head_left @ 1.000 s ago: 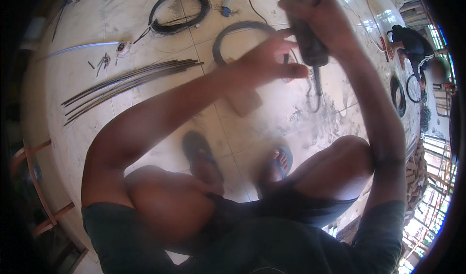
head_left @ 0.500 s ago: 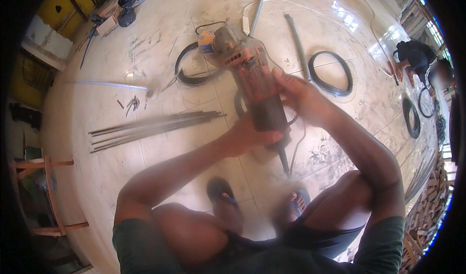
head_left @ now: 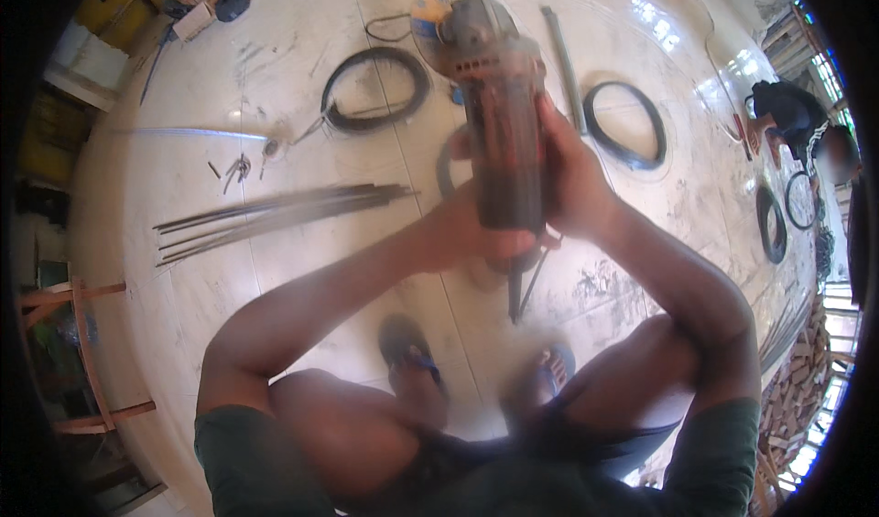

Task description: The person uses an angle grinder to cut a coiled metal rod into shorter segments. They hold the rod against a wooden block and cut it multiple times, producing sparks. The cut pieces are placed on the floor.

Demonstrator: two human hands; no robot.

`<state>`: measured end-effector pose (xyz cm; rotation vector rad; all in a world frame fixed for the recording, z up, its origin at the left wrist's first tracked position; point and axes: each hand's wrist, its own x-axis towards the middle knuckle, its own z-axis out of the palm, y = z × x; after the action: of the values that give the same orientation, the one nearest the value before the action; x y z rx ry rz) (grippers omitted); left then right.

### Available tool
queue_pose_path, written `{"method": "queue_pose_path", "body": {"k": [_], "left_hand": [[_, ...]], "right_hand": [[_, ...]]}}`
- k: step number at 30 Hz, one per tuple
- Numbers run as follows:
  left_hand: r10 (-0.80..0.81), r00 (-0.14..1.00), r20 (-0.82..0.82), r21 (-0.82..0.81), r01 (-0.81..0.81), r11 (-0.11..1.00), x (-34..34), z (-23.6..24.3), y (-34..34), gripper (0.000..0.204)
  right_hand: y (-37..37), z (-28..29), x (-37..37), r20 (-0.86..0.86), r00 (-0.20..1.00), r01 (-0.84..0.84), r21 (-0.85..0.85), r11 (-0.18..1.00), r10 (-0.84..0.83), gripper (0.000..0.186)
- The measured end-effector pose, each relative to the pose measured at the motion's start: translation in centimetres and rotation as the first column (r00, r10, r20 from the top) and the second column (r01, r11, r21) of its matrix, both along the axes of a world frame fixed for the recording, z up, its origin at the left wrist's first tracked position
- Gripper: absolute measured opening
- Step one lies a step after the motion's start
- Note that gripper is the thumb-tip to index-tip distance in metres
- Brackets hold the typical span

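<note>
Before me is a red and dark angle grinder [head_left: 504, 137], its grey head [head_left: 476, 24] pointing away and its cord end toward me. An orange and yellow disc [head_left: 428, 11] shows beside the head. My left hand [head_left: 469, 228] is closed round the rear of the body, the thumb across it. Along the right side of the body, my right hand [head_left: 577, 174] grips too, its fingers partly hidden behind the tool. The grinder is held up off the tiled floor, and motion blurs it slightly.
Coils of black wire [head_left: 426, 77] [head_left: 591, 119] lie ahead. Thin metal rods [head_left: 275, 215] and short cut pieces [head_left: 240, 169] are at left. A grey metal tube [head_left: 563, 68] lies beyond. Another person [head_left: 787, 119] works at far right. Wood scraps [head_left: 801, 389] are piled at lower right.
The grinder has swung from a leftward tilt to nearly straight ahead, its head moving right and farther away. Both hands have kept their hold, and my view has shifted slightly.
</note>
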<state>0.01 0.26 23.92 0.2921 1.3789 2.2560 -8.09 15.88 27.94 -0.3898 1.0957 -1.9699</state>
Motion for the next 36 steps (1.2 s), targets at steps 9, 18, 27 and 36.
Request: {"method": "queue_pose_path", "body": {"k": [9,18,27,36], "left_hand": [[-0.071,0.997,-0.004,0.045,0.071,0.996,-0.5,0.0,-0.4,0.066],[-0.13,0.991,-0.007,-0.01,0.13,0.991,0.0,-0.6,-0.7,0.066],[-0.082,0.996,0.018,0.072,0.081,0.994,-0.3,-0.4,-1.1,0.063],[-0.078,0.997,-0.021,0.038,0.079,0.996,0.5,-0.8,-0.6,0.049]], "right_hand": [[-0.8,0.5,-0.2,0.111,0.991,0.071,0.076,0.995,-0.079,0.07],[-0.8,-0.2,0.6,0.138,0.984,0.103,0.087,0.991,-0.114,0.069],[-0.5,-0.5,-0.1,0.164,0.985,0.052,-0.033,0.998,-0.046,0.073],[-0.4,0.0,1.0,0.191,0.973,0.118,0.063,0.991,-0.128,0.071]]}}
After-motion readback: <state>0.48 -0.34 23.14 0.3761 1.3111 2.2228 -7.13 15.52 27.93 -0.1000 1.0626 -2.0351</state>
